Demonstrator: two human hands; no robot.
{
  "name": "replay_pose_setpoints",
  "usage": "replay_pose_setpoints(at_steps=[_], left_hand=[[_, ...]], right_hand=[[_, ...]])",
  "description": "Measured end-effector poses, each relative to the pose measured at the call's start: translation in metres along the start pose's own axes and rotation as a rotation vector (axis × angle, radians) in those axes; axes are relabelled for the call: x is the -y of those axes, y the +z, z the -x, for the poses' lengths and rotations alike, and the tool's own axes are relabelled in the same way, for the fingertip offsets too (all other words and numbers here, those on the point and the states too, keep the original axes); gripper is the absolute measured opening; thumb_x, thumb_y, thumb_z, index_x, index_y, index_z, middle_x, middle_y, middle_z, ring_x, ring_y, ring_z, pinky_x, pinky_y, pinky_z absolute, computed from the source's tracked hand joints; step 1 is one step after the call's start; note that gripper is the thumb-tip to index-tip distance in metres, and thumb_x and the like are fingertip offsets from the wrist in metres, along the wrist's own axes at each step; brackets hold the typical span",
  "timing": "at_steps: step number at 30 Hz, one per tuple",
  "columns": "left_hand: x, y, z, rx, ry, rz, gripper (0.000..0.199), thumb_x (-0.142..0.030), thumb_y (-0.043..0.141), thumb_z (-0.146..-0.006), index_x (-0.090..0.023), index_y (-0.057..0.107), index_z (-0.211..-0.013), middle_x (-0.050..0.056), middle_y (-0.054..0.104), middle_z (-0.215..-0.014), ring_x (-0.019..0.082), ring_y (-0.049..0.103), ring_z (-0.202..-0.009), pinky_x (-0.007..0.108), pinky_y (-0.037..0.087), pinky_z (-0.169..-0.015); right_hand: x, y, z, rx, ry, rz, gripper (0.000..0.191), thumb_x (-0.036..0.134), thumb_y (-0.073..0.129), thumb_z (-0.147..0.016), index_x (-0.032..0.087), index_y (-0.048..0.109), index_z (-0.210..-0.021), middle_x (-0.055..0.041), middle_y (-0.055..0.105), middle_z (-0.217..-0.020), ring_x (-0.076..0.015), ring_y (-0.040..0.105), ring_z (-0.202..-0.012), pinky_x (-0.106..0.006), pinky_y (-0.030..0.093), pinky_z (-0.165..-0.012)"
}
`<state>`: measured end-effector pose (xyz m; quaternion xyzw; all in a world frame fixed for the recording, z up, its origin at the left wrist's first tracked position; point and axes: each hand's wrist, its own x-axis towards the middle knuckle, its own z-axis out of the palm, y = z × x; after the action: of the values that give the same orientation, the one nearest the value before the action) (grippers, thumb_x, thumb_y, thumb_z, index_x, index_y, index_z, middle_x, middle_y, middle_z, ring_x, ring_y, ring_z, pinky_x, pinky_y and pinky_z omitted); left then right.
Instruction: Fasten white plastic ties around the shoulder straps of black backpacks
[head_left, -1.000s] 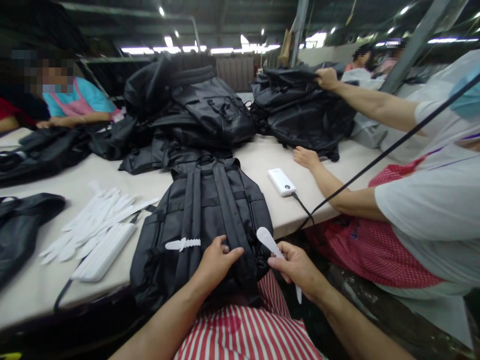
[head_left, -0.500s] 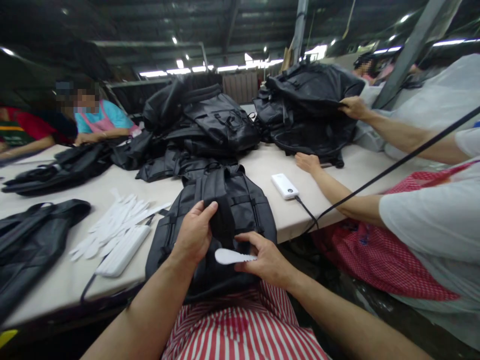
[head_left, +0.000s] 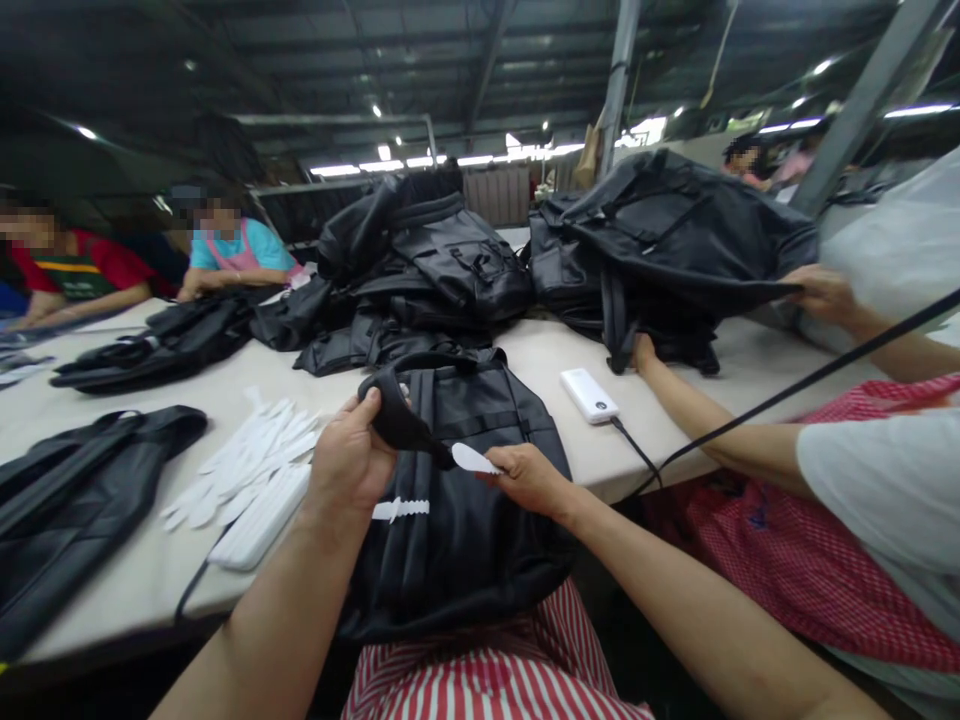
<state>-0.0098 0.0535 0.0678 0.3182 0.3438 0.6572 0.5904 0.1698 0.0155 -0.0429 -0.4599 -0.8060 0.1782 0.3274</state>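
Note:
A black backpack [head_left: 495, 540] lies in front of me, over the table's near edge and against my striped apron. My left hand [head_left: 351, 450] is closed on one of its shoulder straps [head_left: 397, 412], lifted and bent up from the bag. My right hand [head_left: 529, 478] pinches a white, flat strip [head_left: 472, 458] with a rounded end and a wavy edge. The rounded end is at the lower end of the strap; whether they touch I cannot tell. A second white strip [head_left: 409, 508] sits across another strap, below my left hand.
Left of the backpack lie a heap of white strips [head_left: 247, 455] and a white block [head_left: 259, 525] with a cord. A white power bank [head_left: 589, 396] with a cable stands right. Black bags [head_left: 457, 250] are piled behind. A co-worker's hands [head_left: 821, 292] handle a bag at the right.
My left hand has raised a shoulder strap off the backpack. My right hand has moved slightly up with its white strip. The co-worker's bag has been pulled further right.

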Motion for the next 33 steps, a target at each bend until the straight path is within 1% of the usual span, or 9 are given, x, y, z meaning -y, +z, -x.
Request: replay_pose_setpoints(at_steps=[3, 6, 10, 13, 15, 21, 26, 29, 33], left_hand=[[-0.004, 0.000, -0.003, -0.017, -0.024, 0.029, 0.018, -0.009, 0.045, -0.083, -0.012, 0.063, -0.079, 0.002, 0.067, -0.068, 0.009, 0.063, -0.061, 0.018, 0.054, -0.062], [0.008, 0.000, 0.013, -0.007, -0.198, 0.012, 0.021, -0.017, 0.044, -0.086, -0.012, 0.064, -0.081, 0.003, 0.068, -0.070, 0.011, 0.064, -0.062, 0.022, 0.054, -0.063], [0.055, -0.017, 0.049, 0.078, -0.471, -0.077, 0.020, -0.027, 0.053, -0.084, -0.013, 0.065, -0.091, 0.006, 0.070, -0.084, 0.016, 0.065, -0.076, 0.029, 0.053, -0.073], [0.089, -0.036, 0.067, 0.139, -0.589, -0.184, 0.028, -0.035, 0.058, -0.080, -0.012, 0.066, -0.094, 0.009, 0.070, -0.093, 0.019, 0.064, -0.089, 0.029, 0.051, -0.079], [0.099, -0.044, 0.071, 0.159, -0.636, -0.233, 0.030, -0.036, 0.059, -0.078, -0.011, 0.067, -0.092, 0.010, 0.070, -0.094, 0.021, 0.063, -0.092, 0.029, 0.050, -0.080], [0.084, -0.046, 0.062, 0.161, -0.778, -0.200, 0.024, -0.027, 0.060, -0.078, -0.009, 0.066, -0.092, 0.012, 0.070, -0.089, 0.023, 0.065, -0.085, 0.038, 0.051, -0.079], [0.078, -0.043, 0.063, 0.102, -0.909, -0.072, 0.024, -0.026, 0.058, -0.079, -0.016, 0.062, -0.101, 0.008, 0.070, -0.093, 0.023, 0.064, -0.087, 0.050, 0.049, -0.080], [0.083, -0.044, 0.066, 0.089, -0.936, -0.011, 0.024, -0.027, 0.057, -0.080, -0.014, 0.062, -0.100, 0.010, 0.069, -0.093, 0.023, 0.064, -0.088, 0.044, 0.052, -0.078], [0.091, -0.048, 0.068, 0.033, -0.885, -0.091, 0.019, -0.024, 0.064, -0.075, -0.014, 0.062, -0.091, 0.006, 0.069, -0.077, 0.015, 0.065, -0.068, 0.028, 0.054, -0.061]], right_hand=[[-0.009, -0.006, -0.006, -0.018, 0.032, -0.052, 0.012, 0.021, 0.052, -0.082, 0.018, 0.062, -0.077, -0.0006, 0.063, -0.070, -0.0123, 0.057, -0.067, -0.020, 0.037, -0.061], [-0.016, -0.008, -0.014, -0.160, 0.108, -0.066, 0.018, 0.014, 0.049, -0.080, 0.019, 0.065, -0.087, -0.0029, 0.064, -0.082, -0.0144, 0.058, -0.079, -0.023, 0.039, -0.071], [-0.034, 0.000, -0.019, -0.280, 0.275, -0.154, 0.028, 0.008, 0.045, -0.074, 0.019, 0.067, -0.087, -0.0028, 0.061, -0.086, -0.0134, 0.056, -0.080, -0.022, 0.040, -0.072], [-0.044, 0.008, -0.017, -0.249, 0.398, -0.247, 0.024, 0.011, 0.046, -0.071, 0.016, 0.066, -0.082, -0.0003, 0.060, -0.075, -0.0120, 0.054, -0.071, -0.020, 0.040, -0.064], [-0.046, 0.010, -0.016, -0.210, 0.450, -0.285, 0.020, 0.013, 0.047, -0.069, 0.015, 0.065, -0.079, 0.0021, 0.058, -0.068, -0.0109, 0.052, -0.064, -0.019, 0.038, -0.058], [-0.033, 0.008, -0.026, -0.012, 0.363, -0.312, 0.014, 0.008, 0.048, -0.064, 0.015, 0.060, -0.067, 0.0034, 0.056, -0.062, -0.0102, 0.050, -0.060, -0.018, 0.034, -0.052], [-0.019, 0.015, -0.034, -0.010, 0.396, -0.393, 0.007, 0.012, 0.055, -0.066, 0.015, 0.061, -0.068, 0.0010, 0.063, -0.068, -0.0139, 0.055, -0.068, -0.020, 0.041, -0.058], [-0.016, 0.023, -0.034, -0.072, 0.460, -0.501, 0.009, 0.014, 0.054, -0.068, 0.015, 0.062, -0.072, 0.0012, 0.062, -0.068, -0.0138, 0.056, -0.068, -0.020, 0.042, -0.057], [-0.021, 0.028, -0.031, -0.109, 0.543, -0.569, 0.013, 0.013, 0.054, -0.068, 0.015, 0.063, -0.077, 0.0022, 0.061, -0.066, -0.0118, 0.055, -0.064, -0.018, 0.042, -0.054]])
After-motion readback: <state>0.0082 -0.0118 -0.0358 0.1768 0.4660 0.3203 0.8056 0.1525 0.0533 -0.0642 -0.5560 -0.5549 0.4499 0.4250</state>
